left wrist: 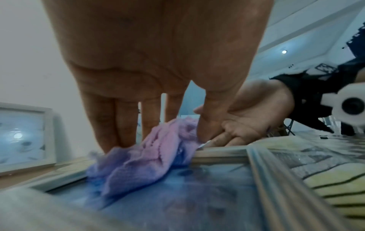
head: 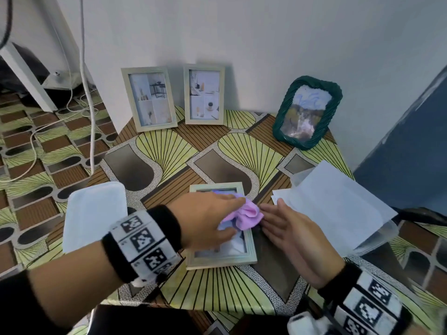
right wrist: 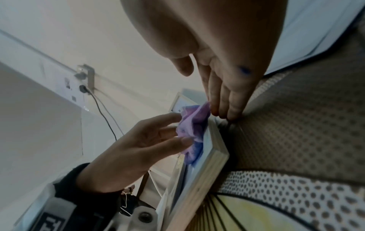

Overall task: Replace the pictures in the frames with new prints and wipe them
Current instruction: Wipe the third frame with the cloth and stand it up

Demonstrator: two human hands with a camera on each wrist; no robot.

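Observation:
A pale wooden picture frame (head: 246, 258) lies flat on the patterned table (head: 217, 291) with a bluish print under its glass. A crumpled purple cloth (head: 246, 215) sits on its upper right part. My left hand (head: 217, 218) presses the cloth down with straight fingers, which the left wrist view shows standing on the cloth (left wrist: 150, 156). My right hand (head: 283, 226) lies flat beside the frame's right edge. Its straight fingertips (right wrist: 229, 112) touch the frame (right wrist: 209, 157) next to the cloth (right wrist: 193, 125).
Two pale frames (head: 148, 97) (head: 204, 94) and a green twisted frame (head: 307, 111) lean against the back wall. White sheets (head: 338, 204) rest on a clear container at the right. A white tray (head: 94, 213) lies left of the frame. Cables (head: 89, 93) run over the floor at left.

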